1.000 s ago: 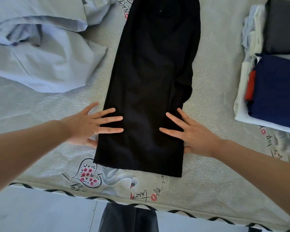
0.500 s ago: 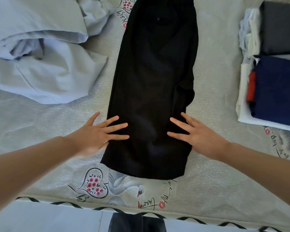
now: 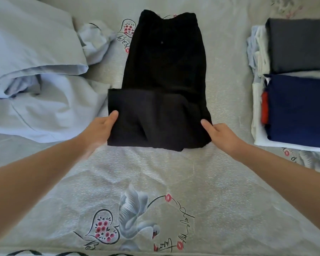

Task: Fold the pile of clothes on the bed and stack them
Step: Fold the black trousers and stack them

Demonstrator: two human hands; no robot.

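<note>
black garment point(image 3: 164, 58) flat mid-bed, near end doubled over. left hand point(image 3: 98, 129) and right hand point(image 3: 223, 134) pinching the folded flap's side edges, thumbs on top. advised: carry flap level, align edges with waistband, press crease flat, then transfer to folded stack point(image 3: 296, 85) at right.

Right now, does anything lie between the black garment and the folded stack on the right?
Nothing visible does. Only bare patterned bedsheet separates the black fabric garment, gripped by left hand and right hand, from the folded clothes stack.
</note>
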